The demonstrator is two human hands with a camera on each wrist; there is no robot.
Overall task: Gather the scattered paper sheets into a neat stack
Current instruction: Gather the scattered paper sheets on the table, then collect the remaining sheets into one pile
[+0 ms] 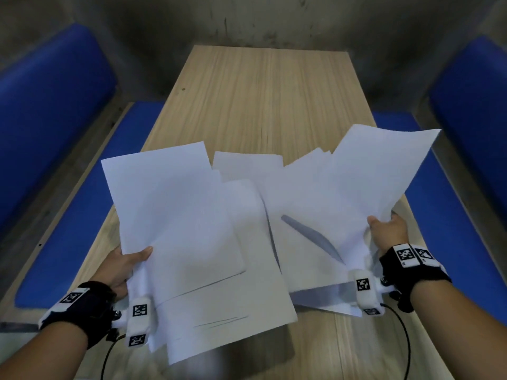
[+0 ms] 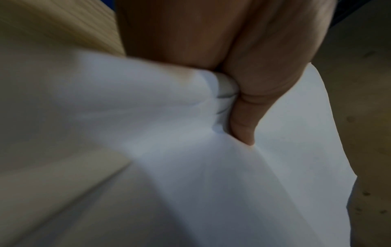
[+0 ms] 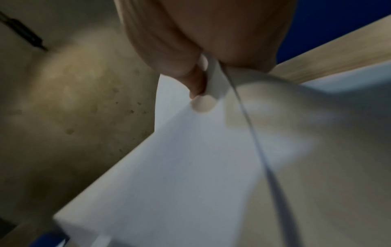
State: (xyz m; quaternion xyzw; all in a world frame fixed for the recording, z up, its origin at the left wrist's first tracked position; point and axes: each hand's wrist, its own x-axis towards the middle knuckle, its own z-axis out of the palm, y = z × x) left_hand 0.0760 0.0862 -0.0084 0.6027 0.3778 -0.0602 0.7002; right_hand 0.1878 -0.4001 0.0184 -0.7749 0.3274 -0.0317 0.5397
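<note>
A long light-wood table (image 1: 263, 100) stands against a stained grey concrete wall (image 1: 247, 20), with blue padded benches (image 1: 52, 105) along both its sides. Above the near half of it, the left hand (image 1: 120, 267) pinches the edge of a fanned bunch of plain white paper sheets (image 1: 175, 229), thumb on top, and the right hand (image 1: 389, 231) pinches a second loose bunch of white sheets (image 1: 356, 187) the same way, the two bunches overlapping in the middle. Black wrist straps (image 1: 411, 270) carry square black-and-white coded tags with no readable writing.
</note>
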